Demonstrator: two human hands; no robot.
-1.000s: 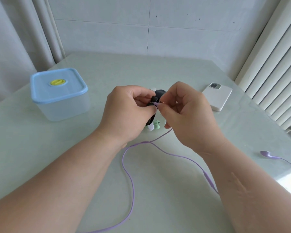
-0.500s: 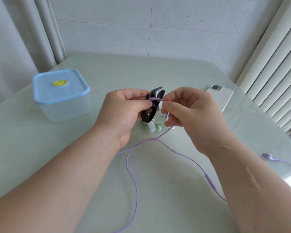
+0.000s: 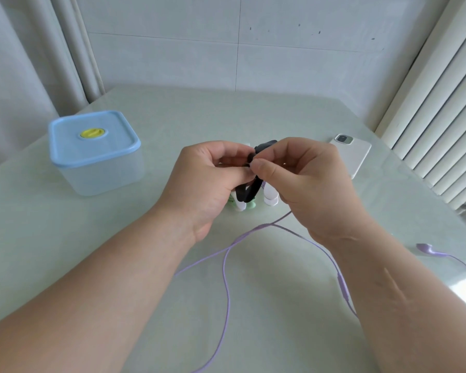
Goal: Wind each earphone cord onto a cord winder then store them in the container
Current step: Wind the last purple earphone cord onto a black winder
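The pale table [image 3: 253, 117] carries a clear container [image 3: 97, 154] with a blue lid, well out to the left of the left hand [image 3: 207, 181]. That hand curls round the black cord winder [image 3: 250, 193], held above the table between both hands. The right hand [image 3: 307, 184] pinches thumb and forefinger at the winder's upper end. A white phone [image 3: 353, 157] lies just beyond the right hand. The purple earphone cord [image 3: 226, 278] trails from under the right hand toward the person, and its earbud [image 3: 425, 249] lies right of the right forearm. White and green winders [image 3: 271, 197] lie beneath the hands.
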